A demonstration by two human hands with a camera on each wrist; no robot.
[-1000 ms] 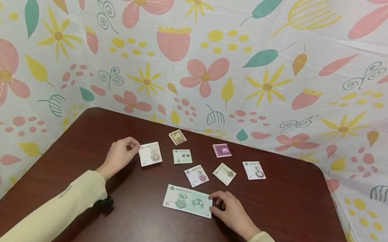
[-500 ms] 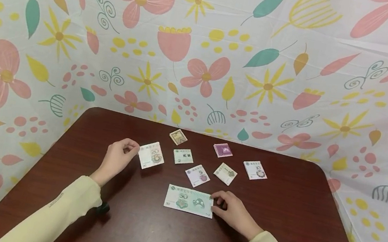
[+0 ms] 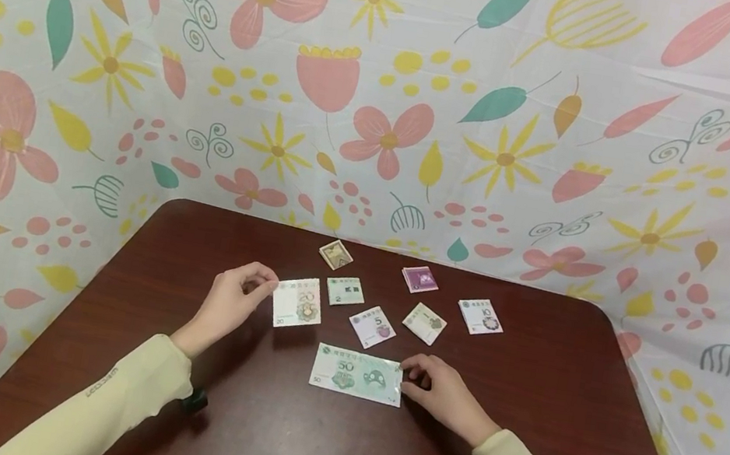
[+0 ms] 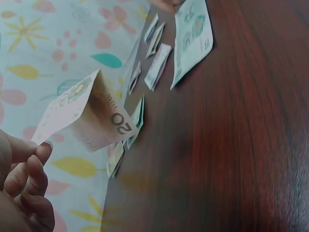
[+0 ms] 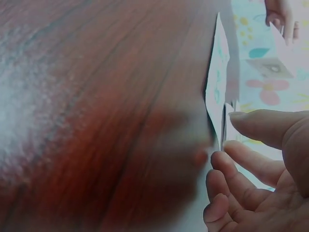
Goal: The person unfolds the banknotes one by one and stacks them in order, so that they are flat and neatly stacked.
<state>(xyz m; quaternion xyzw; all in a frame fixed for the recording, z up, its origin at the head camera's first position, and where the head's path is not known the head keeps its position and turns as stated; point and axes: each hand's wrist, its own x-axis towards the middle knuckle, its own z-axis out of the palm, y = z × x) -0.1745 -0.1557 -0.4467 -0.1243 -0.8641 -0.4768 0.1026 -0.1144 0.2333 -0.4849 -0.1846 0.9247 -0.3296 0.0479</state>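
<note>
My left hand (image 3: 227,308) pinches the left edge of a folded 20-yuan play banknote (image 3: 295,304) between thumb and fingers. In the left wrist view this banknote (image 4: 79,104) hangs above the table, its two halves spread like a small tent. A green 50-yuan banknote (image 3: 353,374) lies unfolded in front of the others, slightly bent. At its right edge is my right hand (image 3: 449,397). The right wrist view shows that thumb (image 5: 258,126) and forefinger apart, close by the end of the 50 banknote (image 5: 218,79).
Several folded banknotes lie farther back: a 2 (image 3: 346,291), a 5 (image 3: 373,328), a 10 (image 3: 480,317), a pale green one (image 3: 425,323), a purple one (image 3: 420,279) and a brown one (image 3: 336,255). Behind the dark wooden table (image 3: 277,435) hangs a flowered cloth (image 3: 383,104).
My left hand has moved right with the 20 banknote, which has turned and now stands nearer the 2. The right hand has stayed by the 50 banknote's edge.
</note>
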